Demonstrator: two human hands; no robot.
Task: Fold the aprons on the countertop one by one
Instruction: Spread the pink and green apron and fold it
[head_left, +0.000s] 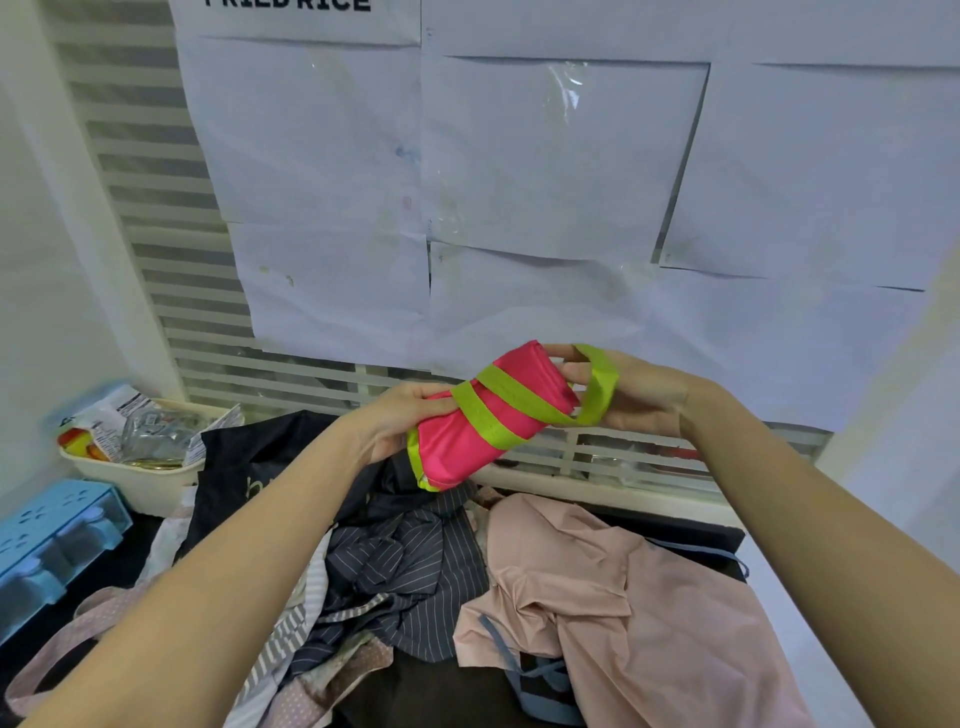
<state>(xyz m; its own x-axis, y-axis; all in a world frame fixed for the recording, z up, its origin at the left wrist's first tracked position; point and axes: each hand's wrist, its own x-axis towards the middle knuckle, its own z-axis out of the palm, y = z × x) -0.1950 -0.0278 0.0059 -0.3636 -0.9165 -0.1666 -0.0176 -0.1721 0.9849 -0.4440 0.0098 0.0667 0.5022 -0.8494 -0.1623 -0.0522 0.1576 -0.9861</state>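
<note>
I see what looks like a food-service kitchen: a wall sheet reading "FRIED RICE", a blue seasoning-jar rack, a snack-packet tub, and aprons heaped on the dark worktop.

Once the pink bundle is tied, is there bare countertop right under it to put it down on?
Not directly. Below the pink apron bundle held by both hands, the countertop is covered by the striped apron and peach apron; a dark bare strip shows further right.
</note>
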